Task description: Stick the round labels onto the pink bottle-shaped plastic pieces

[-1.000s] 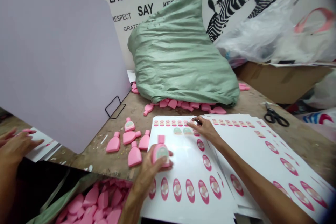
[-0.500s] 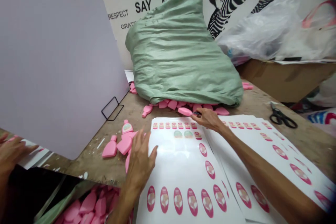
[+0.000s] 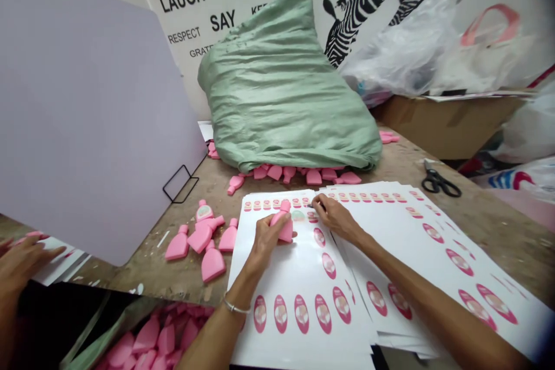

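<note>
Since a broad face seems easier to steady by its edges, my left hand (image 3: 264, 238) is curled closed on a pink bottle (image 3: 284, 231), its neck pointing away from me, above the sticker sheet (image 3: 295, 272). Just right of it, my right hand (image 3: 336, 217) reaches in, forearm slanting from the right, fingertips pinched on a slim tool (image 3: 309, 205) whose tip alone shows. Loose bottles (image 3: 213, 264) lie left of my left hand, probably for easy reach.
</note>
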Tool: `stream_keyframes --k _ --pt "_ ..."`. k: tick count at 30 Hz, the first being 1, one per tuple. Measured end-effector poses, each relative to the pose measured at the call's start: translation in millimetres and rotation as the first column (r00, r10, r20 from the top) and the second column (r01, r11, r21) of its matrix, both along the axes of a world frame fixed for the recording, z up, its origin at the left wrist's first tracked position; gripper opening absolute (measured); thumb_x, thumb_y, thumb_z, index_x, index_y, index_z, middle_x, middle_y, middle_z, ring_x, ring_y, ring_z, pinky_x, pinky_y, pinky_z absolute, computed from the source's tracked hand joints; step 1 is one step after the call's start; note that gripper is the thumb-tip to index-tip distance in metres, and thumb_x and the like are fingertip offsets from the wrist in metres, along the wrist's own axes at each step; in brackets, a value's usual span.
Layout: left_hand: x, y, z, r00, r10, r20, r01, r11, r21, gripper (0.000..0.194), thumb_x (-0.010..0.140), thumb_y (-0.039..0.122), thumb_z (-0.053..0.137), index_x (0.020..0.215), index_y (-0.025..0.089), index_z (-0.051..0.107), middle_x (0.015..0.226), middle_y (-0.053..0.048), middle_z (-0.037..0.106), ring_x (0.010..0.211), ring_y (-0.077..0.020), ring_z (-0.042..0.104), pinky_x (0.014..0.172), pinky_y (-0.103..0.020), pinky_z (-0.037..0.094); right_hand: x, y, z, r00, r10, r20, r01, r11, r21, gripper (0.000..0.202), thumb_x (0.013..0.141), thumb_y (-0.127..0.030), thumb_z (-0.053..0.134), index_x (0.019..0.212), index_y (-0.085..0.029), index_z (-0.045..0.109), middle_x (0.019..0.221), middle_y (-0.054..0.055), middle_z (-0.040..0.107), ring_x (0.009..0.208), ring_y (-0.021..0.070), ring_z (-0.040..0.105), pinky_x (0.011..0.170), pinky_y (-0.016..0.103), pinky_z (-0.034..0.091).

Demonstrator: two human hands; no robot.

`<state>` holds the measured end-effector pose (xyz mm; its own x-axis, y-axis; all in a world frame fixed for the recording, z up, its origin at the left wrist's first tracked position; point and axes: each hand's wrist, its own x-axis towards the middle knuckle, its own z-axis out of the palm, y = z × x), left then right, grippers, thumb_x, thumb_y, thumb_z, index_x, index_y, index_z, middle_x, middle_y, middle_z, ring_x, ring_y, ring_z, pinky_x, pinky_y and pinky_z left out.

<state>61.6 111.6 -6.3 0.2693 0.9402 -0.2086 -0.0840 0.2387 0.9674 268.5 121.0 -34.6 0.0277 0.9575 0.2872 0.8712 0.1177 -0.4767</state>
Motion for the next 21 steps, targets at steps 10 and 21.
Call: stream_keyframes --k 10,21 --pt "30 28 -34.6 0.997 0.073 0.0 -0.073 0.996 0.048 0.046 0.067 0.054 0.071 0.078 0.012 0.055 0.07 -0.003 0.055 0.058 -0.0219 0.069 0.042 -0.019 0.047 -12 7 -24.0 0.981 0.009 0.192 -0.03 0.994 0.106 0.014 0.088 -0.025 0.044 0.082 -0.02 0.056 0.078 0.007 0.062 0.08 0.0207 0.052 0.074 0.03 0.034" --pt "30 28 -37.8 0.996 0.087 0.0 -0.087 0.994 0.059 0.045 0.068 0.052 0.071 0.086 0.012 0.062 0.073 -0.004 0.06 0.052 -0.0184 0.067 0.039 -0.017 0.045 -11 15 -26.3 0.982 0.024 0.188 -0.06 0.98 0.189 0.014 0.082 -0.033 0.055 0.079 -0.02 0.057 0.07 0.005 0.06 0.072 0.019 0.052 0.069 0.029 0.034"
